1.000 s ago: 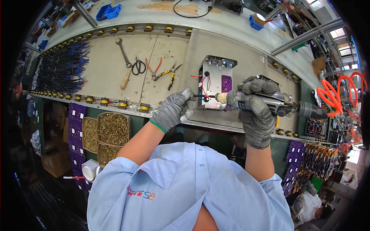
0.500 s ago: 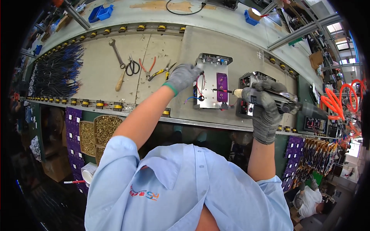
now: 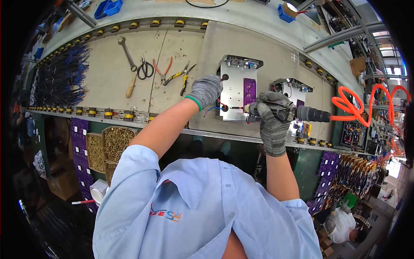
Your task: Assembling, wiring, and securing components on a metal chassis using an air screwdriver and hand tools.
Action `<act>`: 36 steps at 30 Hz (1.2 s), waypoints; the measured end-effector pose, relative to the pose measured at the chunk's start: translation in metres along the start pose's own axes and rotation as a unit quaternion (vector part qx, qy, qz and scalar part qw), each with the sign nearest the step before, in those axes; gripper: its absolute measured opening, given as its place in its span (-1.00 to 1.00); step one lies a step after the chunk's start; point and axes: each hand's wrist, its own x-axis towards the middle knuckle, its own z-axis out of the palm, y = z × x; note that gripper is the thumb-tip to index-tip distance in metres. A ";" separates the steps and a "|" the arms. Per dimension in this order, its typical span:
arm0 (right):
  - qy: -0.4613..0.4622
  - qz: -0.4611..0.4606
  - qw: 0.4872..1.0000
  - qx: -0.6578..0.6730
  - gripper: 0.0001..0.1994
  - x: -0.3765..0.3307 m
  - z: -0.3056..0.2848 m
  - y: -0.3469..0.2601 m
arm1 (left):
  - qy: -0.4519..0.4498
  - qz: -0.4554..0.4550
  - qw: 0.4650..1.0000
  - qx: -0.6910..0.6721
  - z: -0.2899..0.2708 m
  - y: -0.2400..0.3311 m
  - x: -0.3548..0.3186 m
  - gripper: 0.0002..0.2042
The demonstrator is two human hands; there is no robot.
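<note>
In front of me on the bench lies an open metal chassis (image 3: 233,93) with a purple circuit board (image 3: 249,90) on its right side. My right hand (image 3: 272,121), in a grey glove, is wrapped round an air screwdriver (image 3: 284,110). The tool lies nearly level, its bit pointing left over the near part of the chassis; whether it touches is unclear. My left hand (image 3: 206,92), gloved too, rests at the chassis's left edge with curled fingers beside red and black wires. What they pinch is hidden. Loose blue and red wires (image 3: 213,109) stick out near that hand.
A second chassis (image 3: 279,88) stands close on the right. An orange coiled hose (image 3: 364,108) trails from the screwdriver. Left lie pliers (image 3: 163,71), scissors (image 3: 145,69), a wrench (image 3: 127,54) and a cable pile (image 3: 64,77). Screw boxes (image 3: 116,142) sit below the bench edge.
My right hand has brought the screwdriver left and nearer to me, its bit now lower on the chassis. My left hand has shifted slightly along the left edge. The view has moved a little.
</note>
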 end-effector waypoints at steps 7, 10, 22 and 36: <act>-0.172 -0.031 0.977 -0.125 -0.70 0.004 -0.003 0.017 | -0.021 0.008 1.000 0.016 0.023 -0.027 0.003 -0.65; -0.212 -0.050 0.972 -0.089 -0.69 0.003 0.003 0.024 | -0.017 -0.003 1.000 0.016 0.036 -0.027 0.007 -0.64; -0.154 -0.021 0.981 -0.113 -0.78 -0.007 0.028 0.014 | -0.094 -0.134 0.936 -0.310 0.019 -0.042 -0.025 -0.51; -0.017 -0.168 0.984 0.059 -0.76 -0.010 -0.060 -0.100 | 0.018 -0.161 0.630 -0.760 -0.069 -0.050 -0.093 -0.73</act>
